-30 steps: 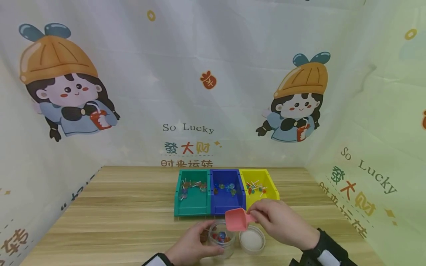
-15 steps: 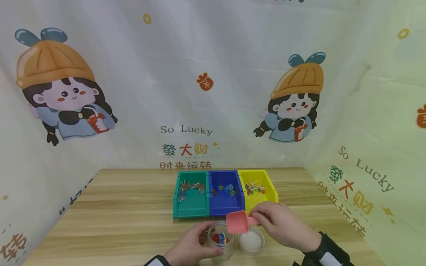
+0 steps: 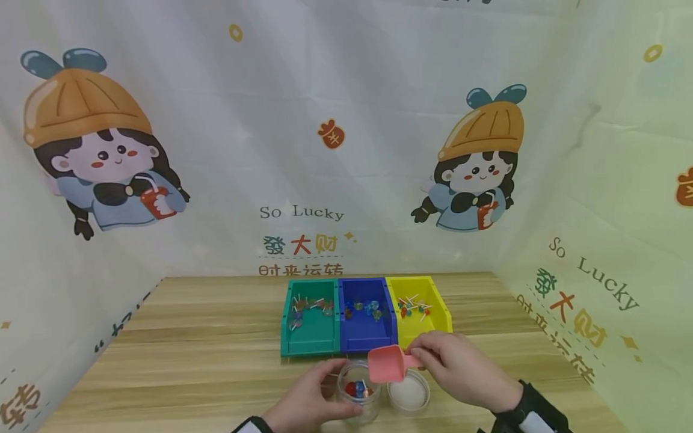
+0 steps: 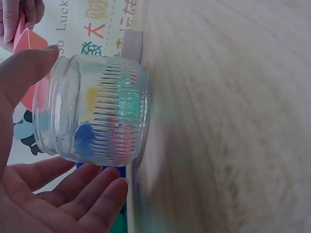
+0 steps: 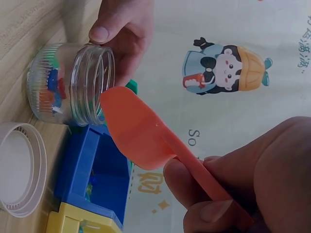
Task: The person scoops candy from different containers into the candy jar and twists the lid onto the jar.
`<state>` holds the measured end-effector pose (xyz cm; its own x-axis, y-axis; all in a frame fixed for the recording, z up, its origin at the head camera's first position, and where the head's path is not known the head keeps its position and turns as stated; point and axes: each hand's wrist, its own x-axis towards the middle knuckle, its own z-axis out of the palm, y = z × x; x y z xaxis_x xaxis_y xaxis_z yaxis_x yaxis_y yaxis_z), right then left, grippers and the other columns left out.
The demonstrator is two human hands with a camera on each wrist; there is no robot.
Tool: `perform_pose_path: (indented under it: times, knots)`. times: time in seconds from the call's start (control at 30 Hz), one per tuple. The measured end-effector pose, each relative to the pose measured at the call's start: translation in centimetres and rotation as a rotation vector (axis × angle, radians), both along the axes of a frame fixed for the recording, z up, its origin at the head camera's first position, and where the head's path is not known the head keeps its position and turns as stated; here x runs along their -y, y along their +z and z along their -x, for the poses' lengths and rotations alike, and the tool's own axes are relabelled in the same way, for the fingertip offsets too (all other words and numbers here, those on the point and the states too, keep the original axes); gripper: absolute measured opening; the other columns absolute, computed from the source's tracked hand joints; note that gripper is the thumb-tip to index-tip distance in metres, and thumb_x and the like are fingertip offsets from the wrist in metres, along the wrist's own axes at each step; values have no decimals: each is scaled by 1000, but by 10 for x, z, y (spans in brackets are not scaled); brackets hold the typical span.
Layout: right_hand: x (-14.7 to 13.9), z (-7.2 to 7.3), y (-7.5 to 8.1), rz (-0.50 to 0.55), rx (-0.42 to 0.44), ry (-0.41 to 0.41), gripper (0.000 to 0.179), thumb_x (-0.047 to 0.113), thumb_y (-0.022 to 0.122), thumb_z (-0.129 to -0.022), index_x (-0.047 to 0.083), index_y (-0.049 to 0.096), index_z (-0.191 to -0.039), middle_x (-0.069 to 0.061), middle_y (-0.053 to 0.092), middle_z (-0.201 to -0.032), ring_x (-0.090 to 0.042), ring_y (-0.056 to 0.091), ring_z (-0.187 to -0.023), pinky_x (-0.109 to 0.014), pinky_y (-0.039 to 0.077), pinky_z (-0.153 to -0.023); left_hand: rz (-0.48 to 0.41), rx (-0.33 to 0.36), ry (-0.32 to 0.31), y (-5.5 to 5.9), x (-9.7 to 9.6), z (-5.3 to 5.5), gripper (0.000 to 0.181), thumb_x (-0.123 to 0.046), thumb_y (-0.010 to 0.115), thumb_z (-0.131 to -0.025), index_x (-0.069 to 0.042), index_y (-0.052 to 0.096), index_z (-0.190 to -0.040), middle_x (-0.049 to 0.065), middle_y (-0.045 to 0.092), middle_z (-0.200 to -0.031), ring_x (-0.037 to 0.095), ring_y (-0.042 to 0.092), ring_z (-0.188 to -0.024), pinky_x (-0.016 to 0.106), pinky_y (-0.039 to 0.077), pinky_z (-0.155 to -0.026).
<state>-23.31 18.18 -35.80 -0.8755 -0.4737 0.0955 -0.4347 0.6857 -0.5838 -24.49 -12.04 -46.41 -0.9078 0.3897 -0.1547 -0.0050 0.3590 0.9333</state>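
My left hand [image 3: 307, 399] holds a clear glass jar [image 4: 99, 109], thumb by its rim and fingers on the opposite side. Red, blue and other coloured candies [image 3: 357, 389] lie inside the upright jar. Pinched by its handle in my right hand [image 3: 465, 370] is a pink scoop [image 5: 138, 128]. The scoop's front edge hangs at the jar's mouth, and no candy shows in its bowl. Beside the jar, a white lid [image 3: 408, 392] lies on the table under the scoop and right hand.
Behind the jar stand joined green [image 3: 311, 344], blue [image 3: 369, 343] and yellow [image 3: 441, 300] bins, holding small candies, many on sticks. The right hand covers the yellow bin's front corner. A printed cloth [image 3: 379, 72] hangs behind and beside the wooden table [image 3: 206, 361].
The candies in the jar have shifted, with red and a white stick now showing beside the blue. The scoop sits slightly lower in view; the head view has drifted a little. Both grips stay the same.
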Motion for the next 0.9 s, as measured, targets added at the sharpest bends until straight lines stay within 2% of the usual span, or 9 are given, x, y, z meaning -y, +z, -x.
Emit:
perform_pose_path:
  times: [0.27,0.5,0.7,0.9]
  knots:
    - [-1,2,-1,19,23,-17,20,25,63,-113,14,79,-112,6,68,-89,-9,55,-75,-24,47,-64,0,-31,23,8,4,-1,83,-37,90,-94,-4,51,-160,19,59,-156,42,60,-139,64,55,-113]
    - [-4,4,-1,43,3,-24,21,24,61,-114,13,79,-112,7,64,-84,-8,49,-67,-24,41,-59,11,-165,68,19,9,1,75,-47,74,-105,1,52,-158,25,60,-154,46,60,-141,59,58,-111]
    - [-7,8,0,67,1,-46,22,24,61,-114,12,79,-115,5,61,-81,-9,47,-65,-24,38,-57,1,-229,133,23,13,4,73,-50,71,-106,1,56,-155,23,61,-155,41,63,-138,54,59,-109]
    - [-12,14,0,98,-27,-56,24,20,60,-114,7,79,-120,4,61,-80,-10,50,-67,-25,41,-59,-5,-300,256,31,17,8,62,-48,71,-106,-4,63,-149,17,65,-151,34,67,-135,55,58,-111]
